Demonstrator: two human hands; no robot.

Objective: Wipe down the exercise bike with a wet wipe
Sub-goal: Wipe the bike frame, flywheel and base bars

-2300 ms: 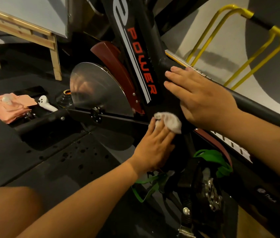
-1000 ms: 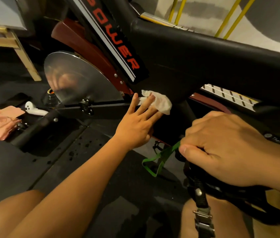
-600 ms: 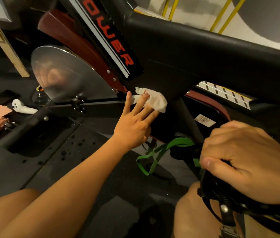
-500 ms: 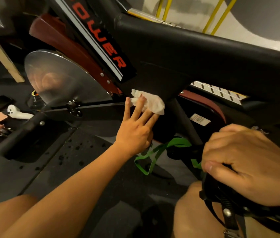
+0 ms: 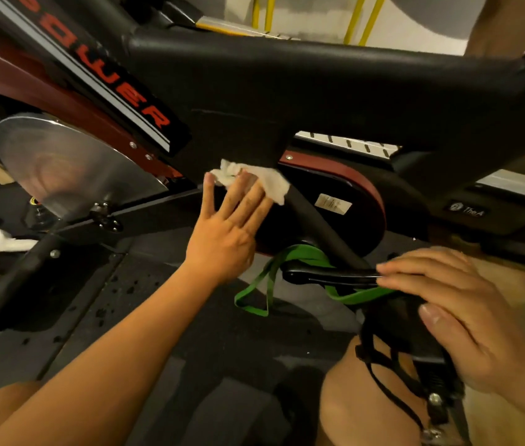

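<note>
Left hand point(image 5: 225, 233) presses wet wipe point(image 5: 267, 181) on frame point(image 5: 319, 101); right hand point(image 5: 461, 312) apparently touches pedal point(image 5: 391, 320).

The right grip point(image 5: 457, 317) has been taken off the bike frame point(image 5: 319, 91), where it was laid flat 2.3 s ago, and brought down to the pedal point(image 5: 393, 320). Until half a second ago it was curled tightly round the pedal. Now its fingers have been straightened and are laid loosely over it. The wet wipe point(image 5: 267, 181) has been slid a little by the left grip point(image 5: 225, 230) along the frame's lower edge, away from the red lettering point(image 5: 110, 75).
</note>
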